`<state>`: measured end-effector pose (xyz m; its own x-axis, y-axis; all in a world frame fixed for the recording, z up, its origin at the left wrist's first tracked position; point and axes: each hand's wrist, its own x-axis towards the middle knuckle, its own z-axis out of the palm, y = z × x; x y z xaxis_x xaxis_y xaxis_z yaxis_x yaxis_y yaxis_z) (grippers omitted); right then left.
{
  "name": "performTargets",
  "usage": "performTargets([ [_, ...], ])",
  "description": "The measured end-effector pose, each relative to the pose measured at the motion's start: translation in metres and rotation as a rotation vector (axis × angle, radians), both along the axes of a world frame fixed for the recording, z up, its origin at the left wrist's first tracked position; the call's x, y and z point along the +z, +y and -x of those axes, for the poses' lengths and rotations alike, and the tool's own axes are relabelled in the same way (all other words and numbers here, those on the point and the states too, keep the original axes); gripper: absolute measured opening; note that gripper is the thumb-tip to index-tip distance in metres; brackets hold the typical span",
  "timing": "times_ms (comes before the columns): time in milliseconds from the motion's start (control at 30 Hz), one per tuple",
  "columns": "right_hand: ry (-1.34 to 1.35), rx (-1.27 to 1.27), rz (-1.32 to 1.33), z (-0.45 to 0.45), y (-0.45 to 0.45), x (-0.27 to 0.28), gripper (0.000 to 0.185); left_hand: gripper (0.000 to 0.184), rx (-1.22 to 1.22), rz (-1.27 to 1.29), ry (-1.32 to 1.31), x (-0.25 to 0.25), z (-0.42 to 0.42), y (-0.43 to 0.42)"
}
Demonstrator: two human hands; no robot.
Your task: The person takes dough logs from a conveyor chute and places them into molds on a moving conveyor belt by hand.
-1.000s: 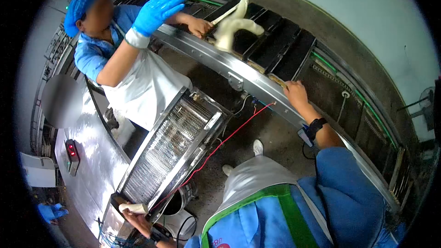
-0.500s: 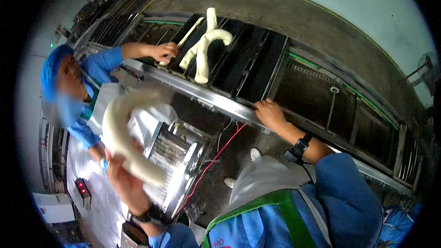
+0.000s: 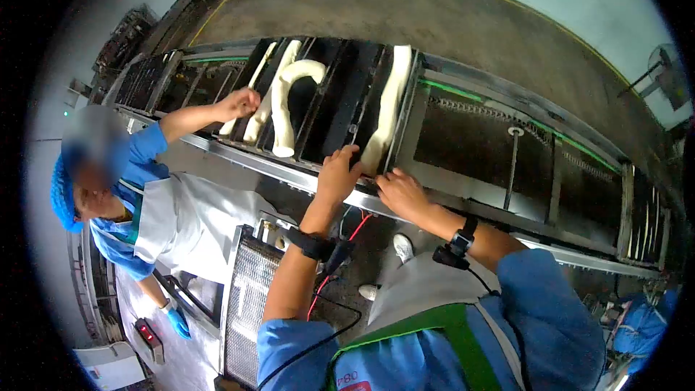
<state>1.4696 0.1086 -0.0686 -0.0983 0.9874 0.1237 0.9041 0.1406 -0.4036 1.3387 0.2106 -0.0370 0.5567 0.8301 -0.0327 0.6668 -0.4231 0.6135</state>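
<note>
A long pale dough strip (image 3: 391, 98) lies lengthwise in the rightmost trough of the dark tray (image 3: 337, 98). My left hand (image 3: 337, 177) is at its near end on the left, fingers apart and holding nothing. Across from it, my right hand (image 3: 402, 194) rests slightly bent fingers on the tray's near edge, by the same end of the strip. Farther left on the tray lie a hooked dough piece (image 3: 281, 116), a straighter dough strip (image 3: 258, 119) and a thin dough strip (image 3: 259, 69). The hooked piece bends across toward a neighbouring trough.
A co-worker's hand (image 3: 239, 103) reaches over the left strips; their blue-gloved hand (image 3: 178, 322) hangs by a metal table (image 3: 190, 366). A perforated metal guard (image 3: 250, 297) stands below the conveyor rail (image 3: 260, 164). A red cable (image 3: 358, 226) hangs near my legs.
The dough strip my left hand held in the air now lies in the right trough. That hand has moved right, beside my right hand. The co-worker's strip has been straightened.
</note>
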Motion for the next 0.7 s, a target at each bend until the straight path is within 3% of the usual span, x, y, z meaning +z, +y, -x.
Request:
performTargets([
  [67, -0.048, 0.059, -0.038, -0.003, 0.001, 0.000, 0.018, 0.030, -0.101, 0.004, 0.102, -0.002, 0.002, -0.006],
  [100, -0.047, 0.061, -0.035, -0.003, 0.002, -0.003, 0.018, 0.026, -0.124, -0.121, 0.066, -0.006, 0.002, -0.010],
  [200, -0.062, 0.074, -0.005, 0.002, 0.004, 0.000, 0.019, 0.026, -0.093, -0.141, 0.006, -0.008, -0.017, -0.010],
  [267, -0.064, 0.049, -0.024, 0.007, 0.005, -0.010, 0.022, 0.031, -0.054, -0.150, 0.053, -0.009, -0.031, -0.005],
  [333, -0.101, 0.112, 0.040, 0.005, 0.008, -0.017, 0.024, 0.048, -0.134, -0.076, 0.041, -0.025, -0.044, 0.013],
  [367, -0.071, 0.121, -0.015, 0.005, 0.001, -0.022, 0.025, 0.044, -0.197, -0.188, 0.013, -0.066, -0.048, 0.025],
  [400, -0.044, 0.154, -0.081, 0.004, 0.002, -0.022, 0.025, 0.048, -0.200, -0.155, 0.068, -0.037, -0.052, 0.014],
  [467, -0.006, 0.233, -0.061, 0.003, 0.003, -0.013, 0.028, 0.059, -0.142, -0.153, 0.082, -0.071, -0.054, 0.025],
  [533, -0.054, 0.097, 0.035, 0.002, -0.001, -0.013, 0.031, 0.059, -0.090, -0.104, 0.170, -0.037, -0.052, 0.014],
  [567, -0.020, 0.145, -0.006, -0.002, 0.006, -0.031, 0.032, 0.059, -0.095, -0.047, 0.265, -0.026, -0.052, 0.011],
  [600, -0.022, 0.136, 0.003, -0.001, 0.006, -0.024, 0.032, 0.051, -0.089, 0.031, 0.275, -0.027, -0.049, 0.015],
  [700, -0.136, 0.178, 0.015, 0.002, 0.003, -0.016, 0.033, 0.058, -0.142, -0.042, 0.416, -0.033, -0.046, 0.017],
])
